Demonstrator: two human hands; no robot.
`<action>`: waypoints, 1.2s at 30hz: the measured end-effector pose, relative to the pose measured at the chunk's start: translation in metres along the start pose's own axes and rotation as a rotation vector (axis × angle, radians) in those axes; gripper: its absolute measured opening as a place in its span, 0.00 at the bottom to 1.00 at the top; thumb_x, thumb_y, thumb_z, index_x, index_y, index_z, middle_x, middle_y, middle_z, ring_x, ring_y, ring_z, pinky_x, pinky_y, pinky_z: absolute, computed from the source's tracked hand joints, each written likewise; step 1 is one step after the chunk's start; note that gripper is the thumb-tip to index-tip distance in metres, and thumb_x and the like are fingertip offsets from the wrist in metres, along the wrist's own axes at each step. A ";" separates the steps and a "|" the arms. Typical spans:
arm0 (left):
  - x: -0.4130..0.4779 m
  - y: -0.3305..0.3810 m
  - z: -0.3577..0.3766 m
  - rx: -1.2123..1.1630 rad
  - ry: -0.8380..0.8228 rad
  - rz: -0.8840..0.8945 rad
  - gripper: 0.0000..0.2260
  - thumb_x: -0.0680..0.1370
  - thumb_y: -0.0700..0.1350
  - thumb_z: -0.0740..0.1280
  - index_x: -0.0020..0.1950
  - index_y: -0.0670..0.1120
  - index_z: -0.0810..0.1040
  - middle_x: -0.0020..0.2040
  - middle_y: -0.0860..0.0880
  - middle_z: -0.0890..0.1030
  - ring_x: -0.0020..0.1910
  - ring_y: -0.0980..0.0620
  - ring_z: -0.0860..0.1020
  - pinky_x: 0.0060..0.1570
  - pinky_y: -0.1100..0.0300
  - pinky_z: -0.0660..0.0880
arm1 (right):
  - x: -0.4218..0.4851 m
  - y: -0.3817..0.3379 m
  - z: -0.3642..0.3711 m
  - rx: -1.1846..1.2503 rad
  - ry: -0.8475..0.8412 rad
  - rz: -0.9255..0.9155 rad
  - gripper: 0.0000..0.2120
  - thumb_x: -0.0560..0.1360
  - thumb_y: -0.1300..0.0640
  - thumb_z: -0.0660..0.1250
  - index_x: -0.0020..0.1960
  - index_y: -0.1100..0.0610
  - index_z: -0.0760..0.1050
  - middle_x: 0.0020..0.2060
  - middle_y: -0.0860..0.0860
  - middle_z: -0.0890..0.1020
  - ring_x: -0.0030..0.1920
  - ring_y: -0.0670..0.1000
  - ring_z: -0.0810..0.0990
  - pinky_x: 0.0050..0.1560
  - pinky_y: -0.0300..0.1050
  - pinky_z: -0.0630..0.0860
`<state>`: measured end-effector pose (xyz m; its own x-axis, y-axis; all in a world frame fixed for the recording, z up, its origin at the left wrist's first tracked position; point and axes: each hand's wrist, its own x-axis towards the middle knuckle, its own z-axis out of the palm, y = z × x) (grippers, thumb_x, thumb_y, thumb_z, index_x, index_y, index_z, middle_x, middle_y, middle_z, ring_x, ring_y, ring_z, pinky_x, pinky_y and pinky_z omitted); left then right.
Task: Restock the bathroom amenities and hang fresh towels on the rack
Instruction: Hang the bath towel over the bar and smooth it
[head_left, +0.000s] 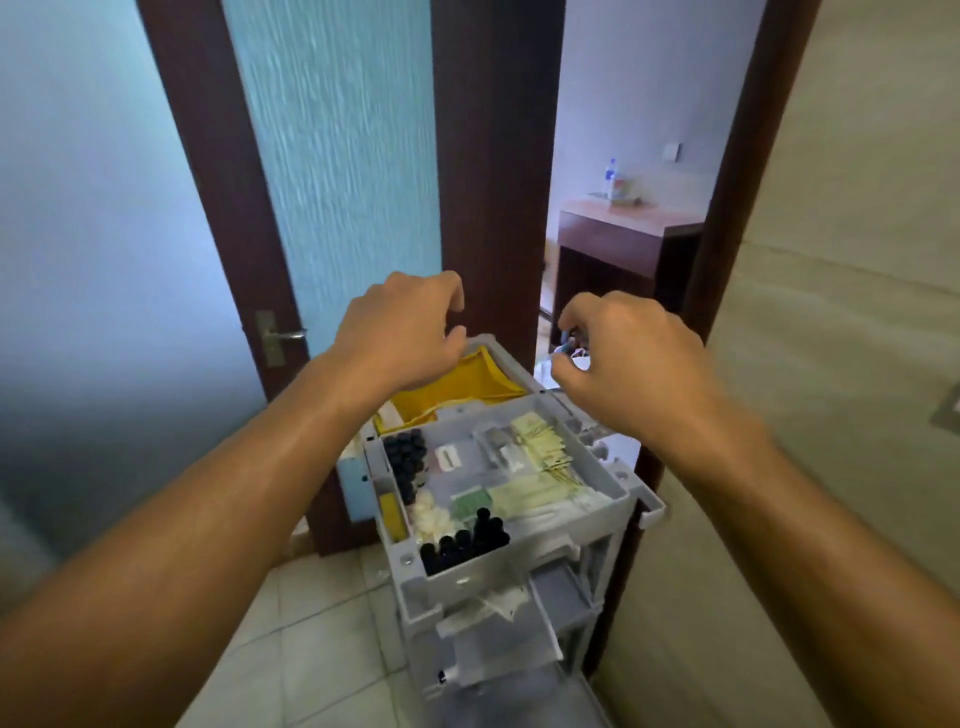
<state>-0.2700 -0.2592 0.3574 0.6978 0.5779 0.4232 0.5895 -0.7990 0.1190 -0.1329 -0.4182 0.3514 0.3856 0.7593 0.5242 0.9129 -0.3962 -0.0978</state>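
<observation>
a tiled bathroom floor (317, 639) meets a dark wooden doorway with a frosted glass door (332, 156) standing open. in the gap sits a grey housekeeping cart (631, 501), its top tray holding black-capped little bottles (465, 543), pale sachets (543, 449) and a yellow bag (457, 382) at the far end. the left hand (402, 332) hovers above the yellow bag, fingers curled, holding nothing. the right hand (631, 364) is curled over the cart's far right corner; whether it grips anything cannot be told.
</observation>
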 end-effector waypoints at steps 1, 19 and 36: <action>-0.002 -0.006 -0.001 0.010 -0.003 -0.029 0.12 0.78 0.55 0.66 0.60 0.53 0.74 0.52 0.50 0.82 0.55 0.43 0.78 0.51 0.48 0.77 | 0.004 -0.002 0.005 0.022 -0.009 -0.023 0.16 0.76 0.46 0.66 0.61 0.50 0.77 0.52 0.52 0.81 0.50 0.57 0.81 0.48 0.55 0.80; 0.017 -0.160 0.073 0.068 -0.042 -0.288 0.19 0.79 0.52 0.66 0.70 0.54 0.70 0.57 0.50 0.81 0.54 0.46 0.79 0.53 0.46 0.79 | 0.127 -0.073 0.144 0.171 -0.134 -0.315 0.18 0.78 0.46 0.65 0.65 0.50 0.75 0.56 0.51 0.80 0.56 0.56 0.79 0.45 0.48 0.70; 0.164 -0.422 0.321 -0.170 -0.246 -0.355 0.21 0.79 0.50 0.66 0.71 0.54 0.67 0.59 0.46 0.78 0.56 0.43 0.80 0.53 0.44 0.80 | 0.290 -0.173 0.483 0.202 -0.481 -0.134 0.15 0.79 0.47 0.65 0.65 0.46 0.75 0.59 0.48 0.80 0.59 0.53 0.78 0.54 0.48 0.74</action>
<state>-0.2738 0.2263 0.0878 0.5526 0.8267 0.1059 0.7487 -0.5482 0.3727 -0.1140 0.1199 0.1122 0.2381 0.9660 0.1012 0.9475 -0.2082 -0.2425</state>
